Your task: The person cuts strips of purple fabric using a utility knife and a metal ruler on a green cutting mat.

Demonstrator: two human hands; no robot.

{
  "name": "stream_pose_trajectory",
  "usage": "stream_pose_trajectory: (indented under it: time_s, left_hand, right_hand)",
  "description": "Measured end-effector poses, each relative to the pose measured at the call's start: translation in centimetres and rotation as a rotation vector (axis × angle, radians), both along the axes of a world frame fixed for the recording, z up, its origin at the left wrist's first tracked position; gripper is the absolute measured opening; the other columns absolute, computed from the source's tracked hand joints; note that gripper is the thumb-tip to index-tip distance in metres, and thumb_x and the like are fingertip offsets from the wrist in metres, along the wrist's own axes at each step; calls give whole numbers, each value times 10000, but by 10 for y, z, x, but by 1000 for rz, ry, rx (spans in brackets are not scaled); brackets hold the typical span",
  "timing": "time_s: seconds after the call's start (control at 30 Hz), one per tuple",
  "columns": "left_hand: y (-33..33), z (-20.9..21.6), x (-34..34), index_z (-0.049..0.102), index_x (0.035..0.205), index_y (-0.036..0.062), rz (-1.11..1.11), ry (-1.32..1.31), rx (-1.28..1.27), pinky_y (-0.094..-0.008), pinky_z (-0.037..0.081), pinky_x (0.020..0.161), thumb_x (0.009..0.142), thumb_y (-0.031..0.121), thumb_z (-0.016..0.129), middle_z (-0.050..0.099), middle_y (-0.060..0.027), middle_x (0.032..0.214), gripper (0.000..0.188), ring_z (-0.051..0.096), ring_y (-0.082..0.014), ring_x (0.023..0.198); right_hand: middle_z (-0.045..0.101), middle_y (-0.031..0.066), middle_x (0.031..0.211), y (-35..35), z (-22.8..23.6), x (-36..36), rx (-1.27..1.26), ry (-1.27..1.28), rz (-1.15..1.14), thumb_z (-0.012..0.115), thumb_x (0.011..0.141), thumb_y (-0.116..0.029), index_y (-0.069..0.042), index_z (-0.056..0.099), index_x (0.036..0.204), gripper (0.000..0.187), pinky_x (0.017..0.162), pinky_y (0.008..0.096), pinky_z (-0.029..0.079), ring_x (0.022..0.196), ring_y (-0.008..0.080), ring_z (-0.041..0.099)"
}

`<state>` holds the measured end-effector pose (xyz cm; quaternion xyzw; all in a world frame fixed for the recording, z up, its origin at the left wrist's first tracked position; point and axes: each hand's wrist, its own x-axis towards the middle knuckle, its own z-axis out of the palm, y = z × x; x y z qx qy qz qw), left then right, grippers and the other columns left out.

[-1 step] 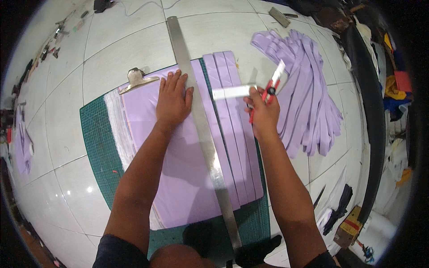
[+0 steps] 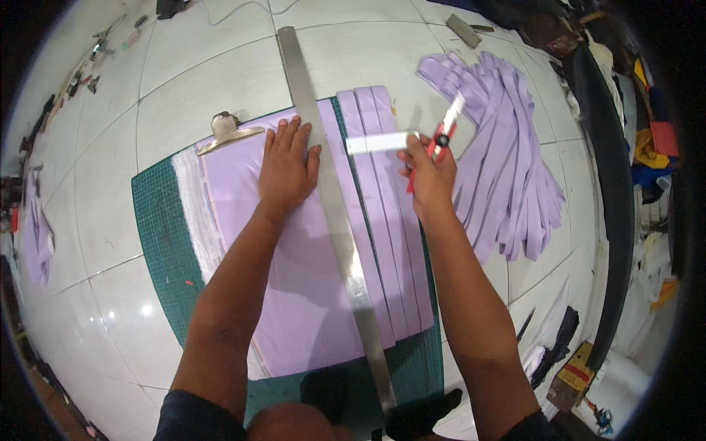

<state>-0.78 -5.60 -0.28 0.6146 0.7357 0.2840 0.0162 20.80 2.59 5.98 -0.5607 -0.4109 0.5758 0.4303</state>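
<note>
My left hand (image 2: 287, 163) lies flat on the lilac fabric (image 2: 294, 272), fingers spread, its thumb at the edge of a long steel ruler (image 2: 340, 234). The ruler runs lengthwise over the fabric, past both ends of the green cutting mat (image 2: 158, 235). To the right of it, my right hand (image 2: 432, 176) is closed around a red utility knife (image 2: 441, 141), its blade pointing up and away. Thumb and fingers of that hand also pinch a short white flat strip (image 2: 379, 142), held across several cut lilac strips (image 2: 397, 242).
A silver bulldog clip (image 2: 228, 132) grips the fabric's far left edge. Long lilac strips (image 2: 507, 162) lie heaped on the white tiled floor (image 2: 95, 191) at the right. A grey block (image 2: 463, 29) sits farther off. A yellow-and-red box (image 2: 576, 375) stands at the lower right.
My right hand, with the utility knife and white strip, has shifted slightly left. The left hand stays pressed on the fabric.
</note>
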Motion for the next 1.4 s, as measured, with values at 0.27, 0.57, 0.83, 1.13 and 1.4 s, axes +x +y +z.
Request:
stream_pose_trajectory:
  time_s: [0.27,0.57,0.83,1.13,1.4]
  left_hand:
    - [-2,3,-1,514,1337,6,11,-51,-22,-544,220,1185,961,233,541,468,-241,1442,440,369,-423,1401]
    - [0,6,-3,503,1353,5,21,-34,-100,-543,207,1192,961,230,541,437,-241,1463,453,351,-420,1412]
    - [3,6,1,522,1327,-8,10,-64,-78,-548,203,1193,947,216,551,441,-245,1458,442,353,-418,1411]
    - [0,7,-1,506,1303,-21,18,-94,-63,-546,207,1189,940,195,556,442,-251,1441,426,364,-427,1395]
    - [0,9,-2,491,1293,-22,18,-102,-65,-548,201,1192,931,180,560,444,-251,1436,420,362,-427,1396]
  right_hand:
    - [657,81,931,65,-24,-77,-2,-110,65,686,928,-165,11,568,1113,282,567,286,536,730,149,660]
    - [634,68,902,71,-41,-82,15,-24,52,685,923,-124,19,553,1092,257,592,267,563,720,132,645]
    - [624,62,881,70,-44,-79,29,-5,1,698,908,-99,7,562,1050,224,589,258,563,702,128,644]
    - [621,56,849,69,-41,-80,-1,39,34,716,889,-85,12,565,1036,232,564,255,544,671,120,630]
    - [627,65,823,70,-45,-80,43,15,38,720,879,-82,28,568,1029,241,548,256,540,654,126,635]
